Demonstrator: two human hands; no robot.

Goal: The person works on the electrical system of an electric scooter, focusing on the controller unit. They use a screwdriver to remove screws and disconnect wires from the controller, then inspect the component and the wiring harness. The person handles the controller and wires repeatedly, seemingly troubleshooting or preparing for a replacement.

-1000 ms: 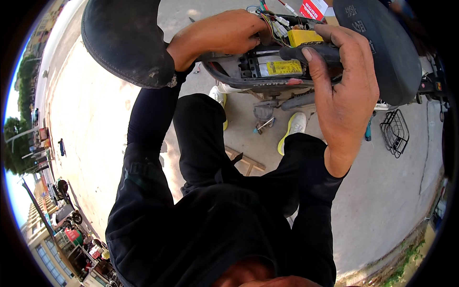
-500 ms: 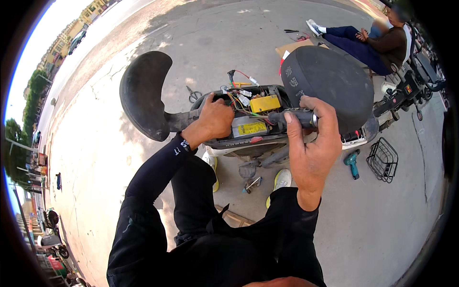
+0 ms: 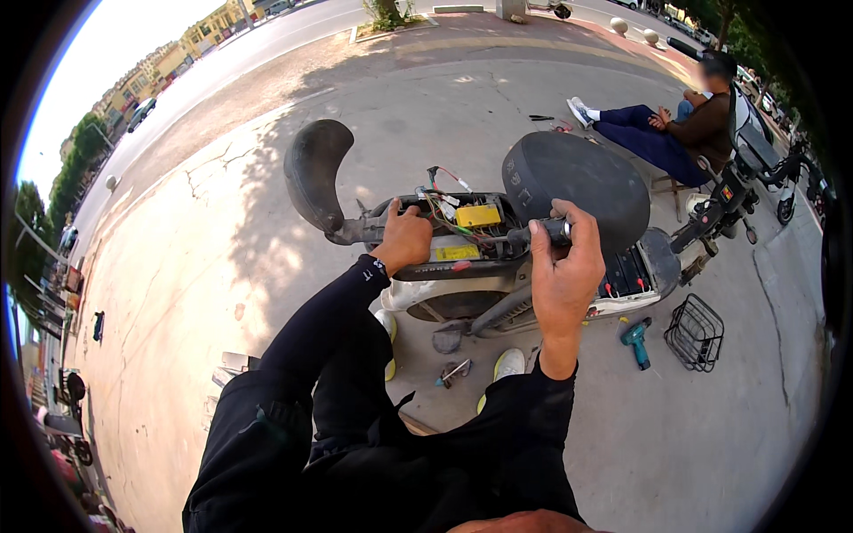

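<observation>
An electric scooter stands in front of me, its body compartment point(image 3: 444, 271) uncovered. Inside are loose wires point(image 3: 434, 206), a yellow box point(image 3: 478, 216) and a yellow-labelled unit point(image 3: 457, 253). My left hand point(image 3: 407, 240) grips the left end of the compartment rim, fingers curled, beside the bar of a curved black backrest point(image 3: 311, 173). Between thumb and fingers my right hand point(image 3: 569, 275) holds a dark cylinder point(image 3: 556, 233) with a metal collar, lying over the compartment's right end. Its exact kind is unclear. Right behind that hand is the black seat point(image 3: 577, 182).
Black batteries point(image 3: 626, 275) sit in the footboard. A teal cordless drill point(image 3: 636, 344) and a black wire basket point(image 3: 695, 332) lie on the ground at right. A small tool point(image 3: 453, 372) lies between my shoes. Another person point(image 3: 706, 115) sits at far right.
My view has tilted up and back, so the scooter looks smaller and more of the batteries and street shows. Both hands keep their holds.
</observation>
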